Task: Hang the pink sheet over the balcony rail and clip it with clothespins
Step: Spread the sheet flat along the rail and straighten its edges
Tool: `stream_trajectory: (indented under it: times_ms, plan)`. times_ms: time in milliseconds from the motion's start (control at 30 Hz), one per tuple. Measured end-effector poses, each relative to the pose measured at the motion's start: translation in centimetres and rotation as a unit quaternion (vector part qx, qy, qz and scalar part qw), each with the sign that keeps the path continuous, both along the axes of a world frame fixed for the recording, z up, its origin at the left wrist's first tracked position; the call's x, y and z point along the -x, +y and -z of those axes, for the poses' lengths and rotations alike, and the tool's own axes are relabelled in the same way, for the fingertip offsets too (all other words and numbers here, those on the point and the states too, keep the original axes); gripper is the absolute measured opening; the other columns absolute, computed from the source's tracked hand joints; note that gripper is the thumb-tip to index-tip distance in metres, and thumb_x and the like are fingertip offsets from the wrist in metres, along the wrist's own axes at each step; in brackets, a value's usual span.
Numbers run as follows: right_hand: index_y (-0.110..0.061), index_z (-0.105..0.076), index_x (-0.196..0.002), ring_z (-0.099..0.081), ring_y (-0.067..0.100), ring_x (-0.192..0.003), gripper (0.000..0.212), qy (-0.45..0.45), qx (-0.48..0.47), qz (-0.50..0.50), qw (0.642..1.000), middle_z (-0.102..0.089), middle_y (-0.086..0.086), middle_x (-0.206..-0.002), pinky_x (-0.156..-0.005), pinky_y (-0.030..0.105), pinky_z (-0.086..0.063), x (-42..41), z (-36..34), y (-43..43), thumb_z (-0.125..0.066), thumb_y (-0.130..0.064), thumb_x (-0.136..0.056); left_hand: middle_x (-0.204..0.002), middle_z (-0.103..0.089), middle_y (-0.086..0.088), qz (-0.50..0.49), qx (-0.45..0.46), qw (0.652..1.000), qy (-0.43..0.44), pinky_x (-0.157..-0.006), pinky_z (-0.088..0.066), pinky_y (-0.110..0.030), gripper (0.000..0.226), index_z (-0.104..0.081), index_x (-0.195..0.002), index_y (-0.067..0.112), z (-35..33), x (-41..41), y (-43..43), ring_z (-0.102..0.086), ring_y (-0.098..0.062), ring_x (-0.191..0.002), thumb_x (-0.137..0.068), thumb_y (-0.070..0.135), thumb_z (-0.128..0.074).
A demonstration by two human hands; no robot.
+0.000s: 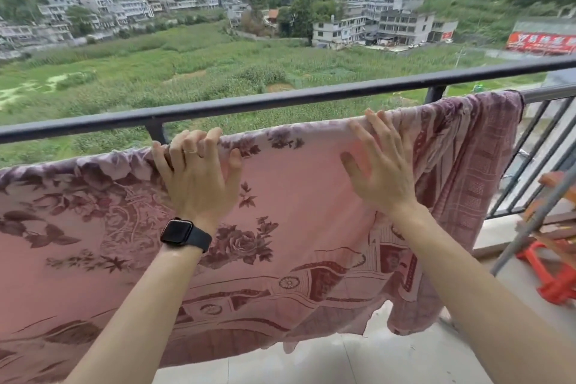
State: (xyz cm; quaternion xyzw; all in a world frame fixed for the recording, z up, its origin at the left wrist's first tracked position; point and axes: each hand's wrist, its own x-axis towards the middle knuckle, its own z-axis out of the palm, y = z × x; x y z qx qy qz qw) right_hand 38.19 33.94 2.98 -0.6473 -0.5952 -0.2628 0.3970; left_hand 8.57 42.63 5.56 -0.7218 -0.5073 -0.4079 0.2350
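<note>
The pink sheet (293, 196) with dark floral print hangs over the lower balcony rail, from the left edge of view to its right end near the rail post. My left hand (196, 174), with a ring and a black watch on the wrist, has its fingers curled over the sheet's top fold on the rail. My right hand (378, 165) lies flat with fingers spread against the sheet just below the fold. The dark top rail (280, 100) runs above both hands. No clothespins show.
Vertical balcony bars (536, 150) stand at the right. Red and orange objects (551, 271) and a grey pole (526, 221) sit on the tiled floor at the right. Beyond the rail lie green fields and buildings far below.
</note>
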Motion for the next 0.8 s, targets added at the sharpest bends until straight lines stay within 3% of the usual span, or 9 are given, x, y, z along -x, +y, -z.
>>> stream_trajectory:
  times_ms: [67, 167, 267, 300, 367, 433, 500, 667, 800]
  plan:
    - [-0.027, -0.042, -0.145, -0.025, 0.017, -0.147, 0.055, 0.107, -0.069, 0.052, 0.991, -0.031, 0.003, -0.157, -0.118, 0.049, -0.018, -2.3, 0.8, -1.8, -0.056, -0.045, -0.095, -0.129, -0.053, -0.005, 0.031, 0.007, 0.999, 0.009, -0.115, -0.003, -0.062, 0.045, -0.054, -0.128, 0.020, -0.4, -2.4, -0.9, -0.042, -0.029, -0.129, -0.096, 0.049, -0.038]
    - [-0.020, -0.026, -0.151, -0.020, 0.024, -0.147, 0.077, 0.337, -0.127, 0.193, 0.913, -0.019, 0.013, -0.160, -0.117, 0.052, -0.020, -8.7, 0.8, -4.6, -0.056, -0.056, -0.090, -0.128, -0.060, -0.006, 0.088, 0.021, 0.995, 0.051, -0.117, -0.008, -0.061, 0.049, -0.057, -0.129, 0.018, -1.6, -7.6, -2.5, -0.049, -0.027, -0.125, -0.093, 0.047, -0.043]
    - [-0.012, -0.038, -0.147, -0.049, 0.034, -0.132, 0.074, 0.453, -0.053, 0.154, 0.877, -0.052, 0.015, -0.140, -0.106, 0.043, -0.039, -15.1, 0.1, -5.8, -0.059, -0.055, -0.091, -0.130, -0.061, -0.007, 0.111, 0.033, 0.989, 0.092, -0.116, -0.016, -0.059, 0.052, -0.055, -0.133, 0.020, -3.0, -14.3, -4.1, -0.052, -0.027, -0.123, -0.094, 0.052, -0.044]
    - [-0.011, -0.054, -0.135, -0.060, 0.034, -0.116, 0.055, 0.446, -0.028, 0.113, 0.887, -0.065, 0.011, -0.118, -0.091, 0.035, -0.045, -16.5, -0.2, -5.8, -0.060, -0.047, -0.094, -0.130, -0.061, -0.007, 0.116, 0.029, 0.987, 0.103, -0.116, -0.019, -0.058, 0.053, -0.055, -0.133, 0.020, -3.4, -16.7, -4.5, -0.053, -0.027, -0.122, -0.094, 0.054, -0.044]
    - [-0.010, -0.069, -0.103, -0.062, 0.030, -0.088, 0.025, 0.354, -0.026, 0.096, 0.930, -0.063, 0.006, -0.087, -0.069, 0.028, -0.033, -19.1, -0.3, -6.5, -0.058, -0.032, -0.096, -0.123, -0.066, -0.007, 0.123, 0.018, 0.986, 0.108, -0.110, -0.032, -0.054, 0.046, -0.060, -0.126, 0.019, -3.5, -21.0, -5.2, -0.060, -0.029, -0.114, -0.095, 0.052, -0.051]
    - [-0.008, -0.066, -0.096, -0.053, 0.025, -0.083, 0.019, 0.270, -0.069, 0.129, 0.952, -0.061, 0.010, -0.089, -0.065, 0.029, -0.028, -22.0, 0.5, -8.1, -0.057, -0.025, -0.097, -0.107, -0.070, -0.007, 0.110, -0.012, 0.991, 0.081, -0.093, -0.046, -0.049, 0.031, -0.067, -0.107, 0.016, -3.0, -23.6, -5.7, -0.064, -0.032, -0.099, -0.094, 0.043, -0.061]
    - [-0.007, -0.064, -0.101, -0.054, 0.032, -0.093, 0.016, 0.255, -0.051, 0.189, 0.947, -0.061, 0.017, -0.102, -0.073, 0.038, -0.037, -26.0, 3.0, -10.9, -0.055, -0.019, -0.096, -0.097, -0.071, -0.006, 0.082, -0.039, 0.995, 0.040, -0.084, -0.049, -0.048, 0.026, -0.068, -0.094, 0.012, -2.1, -24.1, -5.9, -0.064, -0.034, -0.090, -0.096, 0.038, -0.062]
    - [-0.009, -0.064, -0.113, -0.055, 0.047, -0.109, 0.027, 0.340, 0.183, 0.291, 0.875, -0.060, 0.026, -0.118, -0.091, 0.051, -0.046, -34.9, 9.8, -18.0, -0.048, -0.010, -0.091, -0.106, -0.064, -0.007, 0.077, -0.099, 0.992, 0.026, -0.099, -0.039, -0.052, 0.030, -0.063, -0.094, 0.013, 0.6, -22.8, -6.1, -0.056, -0.035, -0.105, -0.103, 0.036, -0.047]
    - [-0.016, -0.053, -0.132, -0.049, 0.041, -0.120, 0.047, 0.375, 0.174, 0.212, 0.885, -0.057, 0.019, -0.128, -0.103, 0.049, -0.039, -34.9, 7.8, -16.8, -0.059, -0.023, -0.086, -0.125, -0.055, -0.008, 0.072, -0.041, 0.996, 0.041, -0.109, -0.023, -0.048, 0.017, -0.058, -0.103, 0.011, 0.7, -24.4, -7.8, -0.044, -0.031, -0.123, -0.091, 0.024, -0.058]
